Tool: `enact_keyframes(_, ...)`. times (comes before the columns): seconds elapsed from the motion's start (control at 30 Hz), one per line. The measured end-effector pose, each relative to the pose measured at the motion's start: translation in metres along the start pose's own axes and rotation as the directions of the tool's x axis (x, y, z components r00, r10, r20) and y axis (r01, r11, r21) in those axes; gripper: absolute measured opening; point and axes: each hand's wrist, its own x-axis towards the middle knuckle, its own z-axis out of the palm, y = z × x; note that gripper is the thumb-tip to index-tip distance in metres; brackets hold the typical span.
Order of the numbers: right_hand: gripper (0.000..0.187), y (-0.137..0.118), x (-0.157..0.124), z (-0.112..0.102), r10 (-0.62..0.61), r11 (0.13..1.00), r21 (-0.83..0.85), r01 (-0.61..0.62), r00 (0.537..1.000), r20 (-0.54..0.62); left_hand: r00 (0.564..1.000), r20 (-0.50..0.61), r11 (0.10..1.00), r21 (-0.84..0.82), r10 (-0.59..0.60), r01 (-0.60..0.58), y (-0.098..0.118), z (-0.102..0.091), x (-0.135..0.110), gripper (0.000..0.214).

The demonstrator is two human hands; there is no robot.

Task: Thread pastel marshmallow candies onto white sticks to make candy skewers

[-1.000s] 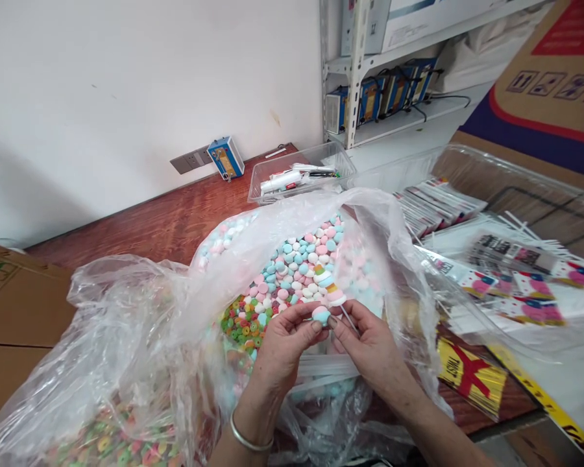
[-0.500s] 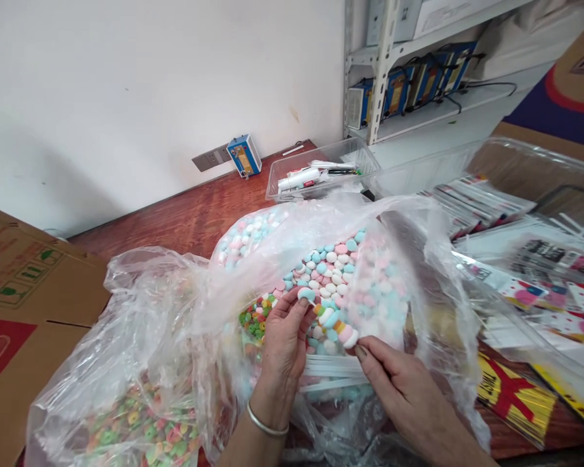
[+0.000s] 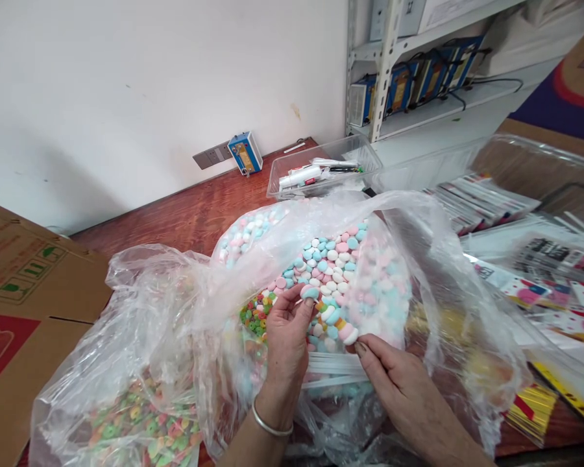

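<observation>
My left hand (image 3: 289,321) has its thumb and fingers closed on pastel button-shaped candies (image 3: 310,292), one pink and one light blue. Between my hands runs a candy string (image 3: 338,321) of pink, white, blue and orange pieces. At its lower end, my right hand (image 3: 394,373) pinches the string beside a white candy; what threads the pieces is hidden. Beneath both hands lie many loose pastel candies (image 3: 331,266) in an opened clear plastic bag (image 3: 292,227). Small green, red and orange ring candies (image 3: 255,316) lie by my left wrist. White sticks (image 3: 335,363) lie just below the string.
Another clear bag with ring candies (image 3: 146,421) stands left, beside a cardboard box (image 3: 24,305). A clear tray (image 3: 321,188) holds tubes and pens behind. Right are printed packets (image 3: 486,194) and yellow twist ties (image 3: 530,415). A blue device (image 3: 246,154) stands by the wall.
A pink candy now shows with the blue one in my left fingers. The bag's plastic at right has spread further right over the yellow twist ties. My right hand keeps its pinch.
</observation>
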Motion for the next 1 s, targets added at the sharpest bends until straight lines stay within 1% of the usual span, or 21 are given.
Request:
enact_keyframes(0.13,0.034,-0.004,0.001,0.002,-0.008,0.999,0.033,0.008,1.000,-0.022,0.997,0.002,0.991,0.109,0.072,-0.072,-0.001,0.002,-0.003,0.030)
enact_keyframes(0.3,0.034,-0.010,0.001,0.009,-0.035,0.996,0.080,0.042,0.996,-0.080,0.995,0.003,0.975,0.199,0.104,-0.102,0.001,0.004,-0.006,0.028)
enact_keyframes(0.53,0.032,-0.012,0.000,0.017,-0.034,0.984,0.174,0.050,0.995,-0.097,0.990,0.006,0.958,0.252,0.138,-0.135,-0.006,0.001,-0.004,0.026)
enact_keyframes(0.67,0.031,-0.012,0.001,0.020,-0.043,0.984,0.166,0.061,0.993,-0.109,0.989,0.005,0.959,0.244,0.146,-0.143,-0.008,0.000,-0.004,0.024)
enact_keyframes(0.73,0.031,-0.011,0.002,0.023,-0.070,0.988,0.129,0.087,0.990,-0.125,0.992,0.009,0.980,0.155,0.124,-0.124,-0.006,0.002,-0.005,0.025)
enact_keyframes(0.8,0.031,-0.008,0.003,0.028,-0.113,0.990,0.069,0.124,0.983,-0.146,0.997,0.029,0.997,-0.035,0.071,-0.070,-0.001,0.006,-0.005,0.023)
enact_keyframes(0.87,0.031,-0.003,0.003,0.035,-0.159,0.987,0.003,0.162,0.972,-0.172,1.000,0.019,0.969,-0.248,0.008,-0.003,0.004,0.013,-0.005,0.020)
enact_keyframes(0.9,0.030,-0.001,0.003,0.038,-0.179,0.984,-0.027,0.177,0.967,-0.182,1.000,0.009,0.946,-0.322,-0.029,0.030,0.007,0.016,-0.005,0.019)
enact_keyframes(0.97,0.029,0.005,0.002,0.045,-0.217,0.976,-0.072,0.207,0.955,-0.202,0.995,-0.019,0.912,-0.401,-0.099,0.083,0.011,0.022,-0.004,0.020)
enact_keyframes(1.0,0.029,0.008,0.002,0.048,-0.238,0.970,-0.091,0.223,0.948,-0.212,0.992,-0.016,0.901,-0.421,-0.125,0.107,0.012,0.024,-0.003,0.021)
